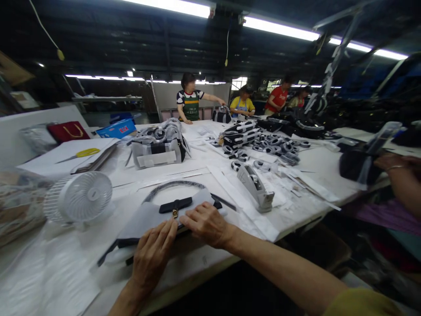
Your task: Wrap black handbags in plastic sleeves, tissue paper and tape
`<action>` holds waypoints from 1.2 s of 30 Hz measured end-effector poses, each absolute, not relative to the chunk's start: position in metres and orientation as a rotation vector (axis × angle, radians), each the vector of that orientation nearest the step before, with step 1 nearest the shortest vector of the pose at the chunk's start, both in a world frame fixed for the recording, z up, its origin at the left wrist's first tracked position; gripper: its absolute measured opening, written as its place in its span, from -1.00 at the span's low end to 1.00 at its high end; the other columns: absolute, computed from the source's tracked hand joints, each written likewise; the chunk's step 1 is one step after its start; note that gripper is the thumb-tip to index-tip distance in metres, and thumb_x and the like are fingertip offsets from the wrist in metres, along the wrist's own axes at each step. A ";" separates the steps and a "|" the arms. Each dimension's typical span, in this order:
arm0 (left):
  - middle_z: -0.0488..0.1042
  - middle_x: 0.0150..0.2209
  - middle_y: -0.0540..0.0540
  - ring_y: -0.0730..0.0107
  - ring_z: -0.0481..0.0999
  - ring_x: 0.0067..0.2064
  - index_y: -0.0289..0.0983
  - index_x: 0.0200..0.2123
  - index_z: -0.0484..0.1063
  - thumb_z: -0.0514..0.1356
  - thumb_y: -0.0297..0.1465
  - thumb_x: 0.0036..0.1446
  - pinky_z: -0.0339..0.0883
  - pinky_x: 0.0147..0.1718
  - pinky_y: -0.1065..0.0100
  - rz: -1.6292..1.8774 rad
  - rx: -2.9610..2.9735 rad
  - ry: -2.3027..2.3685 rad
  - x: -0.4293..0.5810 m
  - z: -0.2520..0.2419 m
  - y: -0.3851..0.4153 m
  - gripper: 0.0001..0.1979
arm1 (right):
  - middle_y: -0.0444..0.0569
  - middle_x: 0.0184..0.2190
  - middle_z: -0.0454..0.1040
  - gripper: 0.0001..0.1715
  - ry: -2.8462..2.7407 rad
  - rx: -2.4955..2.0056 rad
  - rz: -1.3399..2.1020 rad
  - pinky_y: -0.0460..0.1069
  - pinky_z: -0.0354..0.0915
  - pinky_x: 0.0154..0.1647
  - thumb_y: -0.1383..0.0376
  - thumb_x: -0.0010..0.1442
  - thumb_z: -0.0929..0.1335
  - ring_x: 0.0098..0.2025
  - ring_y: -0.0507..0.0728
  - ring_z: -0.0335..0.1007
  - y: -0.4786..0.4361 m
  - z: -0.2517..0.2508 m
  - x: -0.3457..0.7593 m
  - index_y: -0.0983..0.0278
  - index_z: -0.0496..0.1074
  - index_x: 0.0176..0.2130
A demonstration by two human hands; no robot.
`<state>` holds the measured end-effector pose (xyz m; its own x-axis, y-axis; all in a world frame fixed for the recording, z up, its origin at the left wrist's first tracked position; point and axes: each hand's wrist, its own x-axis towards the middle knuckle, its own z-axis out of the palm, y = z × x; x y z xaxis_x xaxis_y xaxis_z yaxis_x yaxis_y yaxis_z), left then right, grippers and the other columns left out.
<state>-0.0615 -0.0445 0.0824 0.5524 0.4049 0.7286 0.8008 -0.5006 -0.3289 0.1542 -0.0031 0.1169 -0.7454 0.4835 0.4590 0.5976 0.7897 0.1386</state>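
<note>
Two bare hands rest on a handbag (pixel 140 219) near the close edge of a white, cluttered tabletop (pixel 319 162). The bag lies straight ahead of the hands and partly beneath them, its body in a pale grey covering with black trim. Its long axis runs on a slant, from near left to far right; the wrapped handle (pixel 178 182) arches toward the far side, while the edge with the gold clasp (pixel 175 213) faces the near side.

The left hand (pixel 155 249) comes in from the near side, fingers together and stretched out, their tips just below the clasp. The right hand (pixel 207 224) reaches in from the right, fingers bent over the bag just right of the clasp. Both are close to it — the left hand slightly nearer. Whether either one pinches anything cannot be told, since the thumbs are largely hidden.

Left of the bag stands a white fan (pixel 79 197); to the right, a grey tape dispenser (pixel 255 186). Yellow-handled scissors (pixel 87 152) lie farther left on a stack of sheets (pixel 42 162). Other people work beyond — one touching a dark bag (pixel 222 115).
</note>
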 end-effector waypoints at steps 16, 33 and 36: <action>0.59 -0.09 -0.16 0.18 0.58 -0.16 -0.23 0.16 0.35 0.19 -0.60 0.14 0.33 -0.12 0.24 -0.953 -1.994 -1.267 -0.077 0.099 -0.043 -0.49 | 0.01 -0.14 0.62 -0.80 -1.851 -1.174 -0.068 0.10 0.46 -0.02 0.37 0.32 0.33 -0.11 0.15 0.57 -0.013 0.082 0.300 0.21 0.54 -0.11; 0.57 -0.10 -0.09 0.17 0.56 -0.18 -0.14 0.20 0.31 0.24 -0.50 0.17 0.40 -0.08 0.20 -1.046 -1.806 -1.557 -0.089 0.091 -0.049 -0.47 | 0.17 -0.01 0.44 -0.65 -2.029 -1.794 -0.119 0.11 0.37 -0.02 0.34 0.31 0.31 0.00 0.28 0.41 0.033 0.030 0.307 0.34 0.41 0.07; 0.57 -0.11 -0.10 0.14 0.57 -0.19 -0.12 0.23 0.29 0.23 -0.49 0.18 0.40 -0.09 0.18 -1.050 -1.808 -1.571 -0.090 0.089 -0.049 -0.45 | 0.11 -0.18 0.51 -0.85 -2.077 -1.853 -0.191 0.14 0.38 -0.11 0.38 0.26 0.32 -0.10 0.31 0.43 0.039 0.034 0.304 0.28 0.51 -0.20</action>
